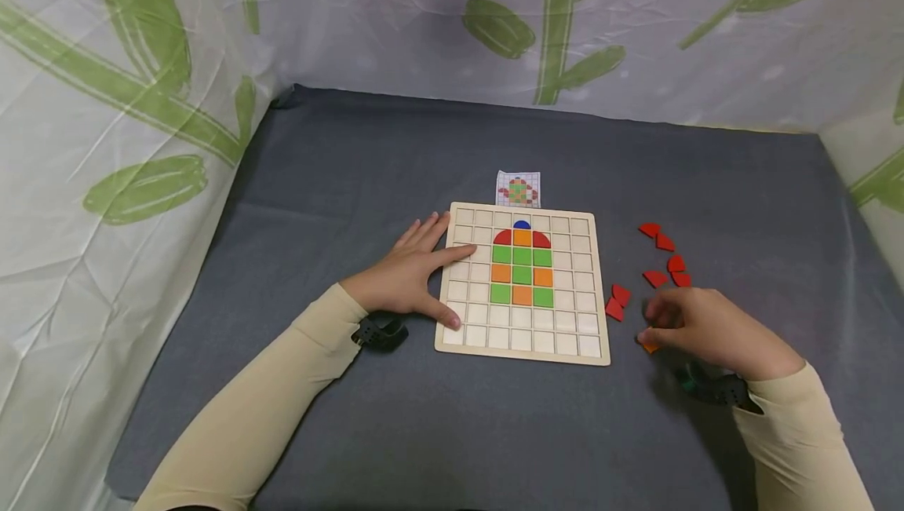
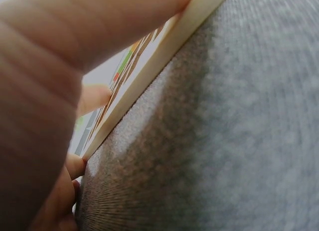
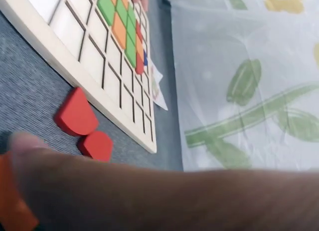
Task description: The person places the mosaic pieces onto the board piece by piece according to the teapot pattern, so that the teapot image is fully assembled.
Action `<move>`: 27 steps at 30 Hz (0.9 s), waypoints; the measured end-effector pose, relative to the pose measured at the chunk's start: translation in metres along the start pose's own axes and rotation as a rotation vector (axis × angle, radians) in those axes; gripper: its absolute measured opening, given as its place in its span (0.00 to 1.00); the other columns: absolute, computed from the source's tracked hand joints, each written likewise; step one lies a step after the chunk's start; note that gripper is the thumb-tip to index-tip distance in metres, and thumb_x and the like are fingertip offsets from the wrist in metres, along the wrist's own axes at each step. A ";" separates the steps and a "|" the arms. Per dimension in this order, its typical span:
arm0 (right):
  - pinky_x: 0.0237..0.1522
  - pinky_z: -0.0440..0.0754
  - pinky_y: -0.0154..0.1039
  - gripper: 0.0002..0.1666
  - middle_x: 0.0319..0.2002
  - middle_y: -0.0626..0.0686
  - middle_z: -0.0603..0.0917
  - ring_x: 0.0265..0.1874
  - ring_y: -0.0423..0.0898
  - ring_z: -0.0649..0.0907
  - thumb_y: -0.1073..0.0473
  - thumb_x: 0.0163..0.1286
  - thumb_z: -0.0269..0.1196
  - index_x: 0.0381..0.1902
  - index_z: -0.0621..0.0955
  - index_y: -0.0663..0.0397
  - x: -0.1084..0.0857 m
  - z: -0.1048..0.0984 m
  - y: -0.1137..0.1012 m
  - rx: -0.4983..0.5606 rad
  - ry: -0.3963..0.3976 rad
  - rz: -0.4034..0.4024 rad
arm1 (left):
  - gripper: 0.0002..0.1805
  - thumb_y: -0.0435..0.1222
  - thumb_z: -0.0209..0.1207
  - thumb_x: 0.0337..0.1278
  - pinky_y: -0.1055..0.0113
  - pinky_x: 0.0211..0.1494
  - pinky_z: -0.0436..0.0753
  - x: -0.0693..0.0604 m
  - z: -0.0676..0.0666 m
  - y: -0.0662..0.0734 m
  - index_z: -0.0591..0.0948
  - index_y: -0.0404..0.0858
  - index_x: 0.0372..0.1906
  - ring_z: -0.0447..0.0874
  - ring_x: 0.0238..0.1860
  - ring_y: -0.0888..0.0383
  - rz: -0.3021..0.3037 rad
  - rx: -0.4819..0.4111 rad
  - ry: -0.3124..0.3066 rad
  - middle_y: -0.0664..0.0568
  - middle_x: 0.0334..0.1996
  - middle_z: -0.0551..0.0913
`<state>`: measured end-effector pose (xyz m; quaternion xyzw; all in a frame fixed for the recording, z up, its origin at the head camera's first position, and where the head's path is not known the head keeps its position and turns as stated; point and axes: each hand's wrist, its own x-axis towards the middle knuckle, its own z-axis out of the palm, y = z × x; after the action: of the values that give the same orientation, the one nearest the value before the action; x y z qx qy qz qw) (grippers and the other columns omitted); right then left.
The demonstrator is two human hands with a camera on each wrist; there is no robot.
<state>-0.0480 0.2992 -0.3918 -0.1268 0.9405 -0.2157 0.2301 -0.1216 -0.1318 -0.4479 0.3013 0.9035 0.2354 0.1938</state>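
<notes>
A wooden grid board [image 1: 523, 343] lies on the grey cloth, holding green, orange, red and blue pieces in its squares. My left hand [image 1: 410, 268] rests with spread fingers on its left edge; in the left wrist view the board's pale side [image 2: 144, 76] runs beneath the hand [image 2: 35, 106]. Right of the board, my right hand [image 1: 713, 330] has curled fingers, with its thumb at an orange piece [image 1: 650, 347]. The right wrist view shows that orange piece [image 3: 15, 196] beside the hand [image 3: 124, 196]; whether it is pinched is hidden.
Several loose red pieces [image 1: 654, 279] lie between the board and my right hand and farther back. A small printed pattern card [image 1: 519, 190] touches the board's far edge. White curtains [image 1: 395, 32] with green leaves stand behind and beside the table [image 1: 353, 150].
</notes>
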 end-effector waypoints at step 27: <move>0.29 0.78 0.34 0.12 0.25 0.38 0.79 0.25 0.36 0.76 0.66 0.61 0.75 0.31 0.83 0.46 0.021 0.003 -0.054 -0.054 0.111 -0.281 | 0.67 0.70 0.77 0.36 0.50 0.85 0.28 -0.001 -0.001 0.000 0.61 0.56 0.84 0.22 0.85 0.49 0.001 0.003 -0.002 0.45 0.86 0.30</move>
<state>-0.0569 0.2435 -0.3768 -0.2512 0.9301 -0.2272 0.1418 -0.1217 -0.1325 -0.4470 0.3021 0.9035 0.2340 0.1941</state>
